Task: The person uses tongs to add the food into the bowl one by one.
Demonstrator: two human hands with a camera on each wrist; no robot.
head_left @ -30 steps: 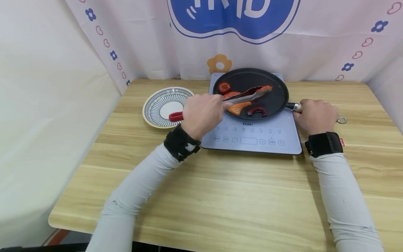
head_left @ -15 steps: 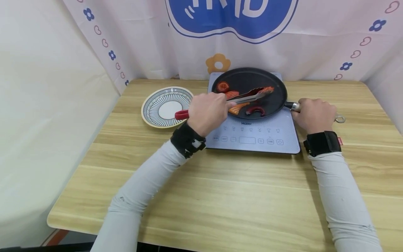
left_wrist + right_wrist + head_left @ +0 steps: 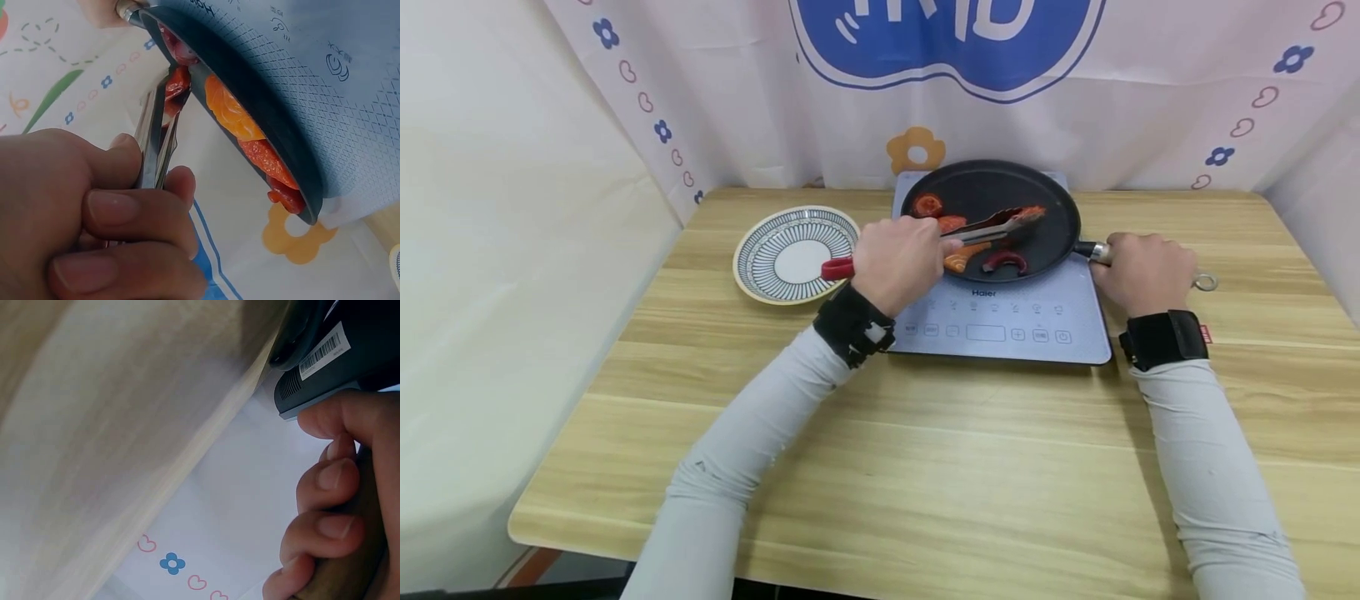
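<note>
My left hand (image 3: 898,262) grips red-handled metal tongs (image 3: 977,235), reaching over the black frying pan (image 3: 1052,237) from the left. Between the tongs' tips sits a red piece of food (image 3: 177,84); whether it touches the pan is unclear. A round red slice (image 3: 928,205), a red-orange piece (image 3: 952,223), an orange piece (image 3: 957,262) and a dark red curved piece (image 3: 1004,262) lie in the pan's left and front part. The right hand (image 3: 1148,271) has its fingers curled round the pan's handle (image 3: 340,575), whose ring end shows beyond it.
Under the pan is a flat induction cooker (image 3: 917,321) with touch controls facing me. To its left, a patterned plate (image 3: 756,279) stands on the wooden table (image 3: 940,467), partly behind my left hand. A printed cloth (image 3: 760,100) hangs along the table's back edge.
My left hand has shifted slightly right with the tongs, and the red piece stays between their tips. My right hand keeps its hold on the pan's handle.
</note>
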